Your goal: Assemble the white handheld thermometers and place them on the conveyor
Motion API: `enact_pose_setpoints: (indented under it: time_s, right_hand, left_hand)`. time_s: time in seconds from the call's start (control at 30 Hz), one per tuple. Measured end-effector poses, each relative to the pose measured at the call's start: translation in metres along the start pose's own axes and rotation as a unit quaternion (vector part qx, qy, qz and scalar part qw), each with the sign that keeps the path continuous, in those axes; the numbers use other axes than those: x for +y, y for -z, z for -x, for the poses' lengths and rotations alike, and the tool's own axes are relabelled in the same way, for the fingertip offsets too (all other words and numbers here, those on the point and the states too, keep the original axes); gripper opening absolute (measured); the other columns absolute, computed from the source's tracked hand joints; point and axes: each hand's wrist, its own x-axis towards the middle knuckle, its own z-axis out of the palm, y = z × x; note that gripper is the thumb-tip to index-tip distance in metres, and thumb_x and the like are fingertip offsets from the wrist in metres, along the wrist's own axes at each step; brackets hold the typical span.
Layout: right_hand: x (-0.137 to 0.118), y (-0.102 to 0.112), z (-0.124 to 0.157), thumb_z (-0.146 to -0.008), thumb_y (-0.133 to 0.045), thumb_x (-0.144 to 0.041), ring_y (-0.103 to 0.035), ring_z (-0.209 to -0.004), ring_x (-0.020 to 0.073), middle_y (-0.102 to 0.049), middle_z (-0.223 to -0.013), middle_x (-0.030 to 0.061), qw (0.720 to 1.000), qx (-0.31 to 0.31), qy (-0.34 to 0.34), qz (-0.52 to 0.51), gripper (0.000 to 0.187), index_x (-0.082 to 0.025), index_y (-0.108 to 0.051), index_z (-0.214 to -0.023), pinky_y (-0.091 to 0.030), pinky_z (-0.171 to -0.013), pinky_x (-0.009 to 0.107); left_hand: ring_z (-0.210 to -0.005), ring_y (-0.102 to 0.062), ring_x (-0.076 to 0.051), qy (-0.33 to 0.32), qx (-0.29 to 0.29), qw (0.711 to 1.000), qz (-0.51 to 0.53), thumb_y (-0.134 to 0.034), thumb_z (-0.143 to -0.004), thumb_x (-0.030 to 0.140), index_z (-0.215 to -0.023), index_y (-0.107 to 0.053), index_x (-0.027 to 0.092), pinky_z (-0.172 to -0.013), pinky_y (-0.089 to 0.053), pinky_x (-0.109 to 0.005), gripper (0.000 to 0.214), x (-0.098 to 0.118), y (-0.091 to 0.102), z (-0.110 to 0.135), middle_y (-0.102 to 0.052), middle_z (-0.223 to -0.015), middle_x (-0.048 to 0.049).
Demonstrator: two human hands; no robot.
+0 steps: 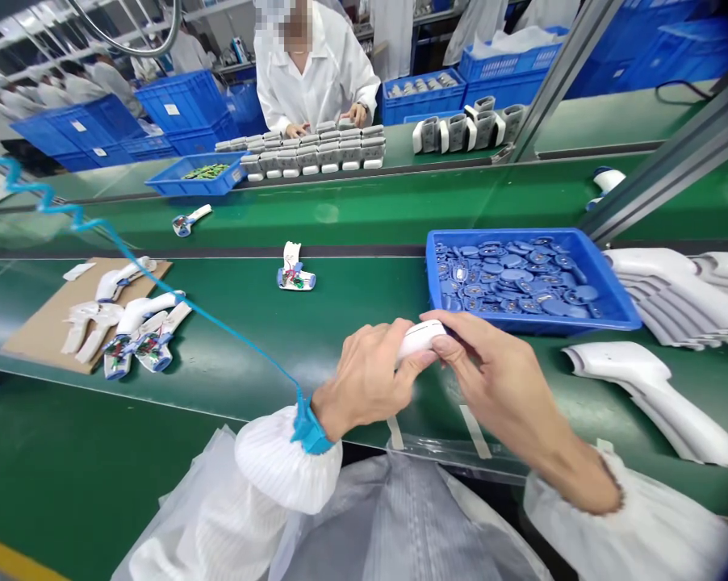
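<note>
Above the near edge of the green bench, both hands are closed around a white plastic housing [421, 337]. My left hand [370, 371] wraps its left side, with a blue wrist strap [309, 426] and coiled cord at the wrist. My right hand [491, 367] pinches the right end between thumb and fingers; the rest of the housing is hidden by the hands. Just beyond my right hand is a blue tray [627, 316] of small blue plastic pieces [515, 276]. A half-assembled unit with wires and a green circuit board [296, 278] lies farther left.
White gun-shaped shells [636, 371] lie at the right, some stacked. At left, opened units [146, 343] lie on and beside a cardboard sheet [43, 335]. Across the green belt [364, 210], a co-worker [315, 64] handles rows of grey-and-white parts [321, 153]. A metal post [672, 161] rises at right.
</note>
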Motion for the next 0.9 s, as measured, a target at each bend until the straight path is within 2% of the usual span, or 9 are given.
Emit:
enact_pose_setpoints:
  time_s: [0.17, 0.33, 0.43, 0.53, 0.6, 0.67, 0.73, 0.77, 0.9]
  right_hand:
    - [0.01, -0.002, 0.02, -0.102, -0.052, -0.048, -0.071, -0.08, 0.0193, -0.076, -0.098, 0.0039, 0.995, -0.005, -0.096, -0.021, 0.032, -0.024, -0.069, -0.114, -0.057, -0.075, 0.032]
    - [0.009, 0.0, 0.035, -0.102, -0.053, -0.052, -0.067, -0.074, 0.0173, -0.074, -0.094, 0.0013, 0.987, -0.121, -0.102, -0.026, 0.032, -0.027, -0.068, -0.115, -0.053, -0.068, 0.03]
    - [0.002, -0.015, 0.044, -0.102, -0.049, -0.049, -0.063, -0.073, 0.0174, -0.072, -0.096, 0.004, 0.993, -0.105, -0.051, 0.01, 0.033, -0.025, -0.071, -0.111, -0.049, -0.067, 0.031]
    - [-0.002, -0.026, 0.046, -0.097, -0.054, -0.055, -0.059, -0.068, 0.0173, -0.07, -0.088, 0.0044, 0.99, -0.059, -0.127, -0.023, 0.038, -0.023, -0.071, -0.107, -0.047, -0.065, 0.031]
    - [-0.002, -0.029, 0.04, -0.093, -0.053, -0.063, -0.05, -0.056, 0.0156, -0.061, -0.066, 0.0012, 0.959, -0.073, -0.263, -0.083, 0.045, -0.021, -0.071, -0.095, -0.04, -0.057, 0.029]
    - [-0.003, -0.029, 0.031, -0.091, -0.048, -0.07, -0.033, -0.045, 0.0123, -0.039, -0.047, -0.0036, 0.894, -0.126, -0.396, -0.17, 0.055, -0.021, -0.064, -0.074, -0.028, -0.049, 0.027]
    - [-0.005, -0.032, 0.023, -0.09, -0.044, -0.074, -0.027, -0.043, 0.0112, -0.029, -0.043, -0.0054, 0.841, -0.198, -0.446, -0.235, 0.06, -0.021, -0.059, -0.066, -0.022, -0.047, 0.027]
    - [-0.006, -0.036, 0.021, -0.09, -0.046, -0.073, -0.029, -0.043, 0.0118, -0.033, -0.044, -0.0049, 0.844, -0.223, -0.426, -0.239, 0.059, -0.02, -0.063, -0.071, -0.023, -0.047, 0.027]
    - [-0.003, -0.058, 0.026, -0.092, -0.054, -0.057, -0.046, -0.052, 0.0154, -0.058, -0.061, -0.0001, 0.958, -0.198, -0.199, -0.066, 0.04, -0.023, -0.072, -0.103, -0.032, -0.052, 0.027]
  left_hand:
    - [-0.092, -0.063, -0.025, -0.023, 0.02, 0.999, -0.04, -0.05, -0.104, 0.051, -0.109, -0.065, 0.02, -0.084, -0.041, -0.036, 0.035, -0.01, -0.011, 0.009, -0.071, -0.098, -0.0066]
    - [-0.062, -0.045, -0.013, 0.155, 0.198, 0.966, 0.059, -0.051, -0.102, 0.051, -0.065, -0.049, 0.019, -0.064, -0.032, -0.031, 0.049, -0.022, -0.038, 0.008, -0.054, -0.064, 0.0003]
    - [-0.052, -0.032, -0.011, 0.114, 0.22, 0.968, 0.047, -0.053, -0.098, 0.041, -0.052, -0.036, 0.018, -0.058, -0.024, -0.032, 0.054, -0.027, -0.045, -0.002, -0.04, -0.05, 0.0022]
    - [-0.053, -0.042, -0.012, 0.055, 0.196, 0.977, 0.062, -0.059, -0.096, 0.038, -0.054, -0.049, 0.019, -0.059, -0.031, -0.03, 0.047, -0.03, -0.035, 0.0, -0.05, -0.053, 0.0012]
    - [-0.07, -0.059, -0.017, 0.013, 0.21, 0.973, 0.091, -0.065, -0.094, 0.044, -0.073, -0.066, 0.02, -0.069, -0.044, -0.03, 0.032, -0.03, -0.026, 0.01, -0.068, -0.074, -0.0033]
    - [-0.086, -0.065, -0.02, -0.033, 0.29, 0.95, 0.112, -0.065, -0.095, 0.044, -0.086, -0.068, 0.019, -0.078, -0.05, -0.032, 0.026, -0.032, -0.023, 0.02, -0.072, -0.091, -0.0078]
    - [-0.076, -0.062, -0.017, -0.022, 0.384, 0.915, 0.117, -0.06, -0.099, 0.039, -0.074, -0.061, 0.019, -0.073, -0.048, -0.03, 0.032, -0.037, -0.025, 0.021, -0.067, -0.079, -0.0058]
    - [-0.067, -0.057, -0.015, 0.011, 0.413, 0.903, 0.122, -0.058, -0.101, 0.038, -0.066, -0.056, 0.02, -0.067, -0.045, -0.028, 0.04, -0.041, -0.028, 0.017, -0.062, -0.07, -0.0031]
    - [-0.053, -0.041, -0.011, 0.11, 0.401, 0.902, 0.121, -0.058, -0.1, 0.039, -0.051, -0.044, 0.019, -0.058, -0.032, -0.03, 0.055, -0.057, -0.035, -0.012, -0.046, -0.054, 0.0015]
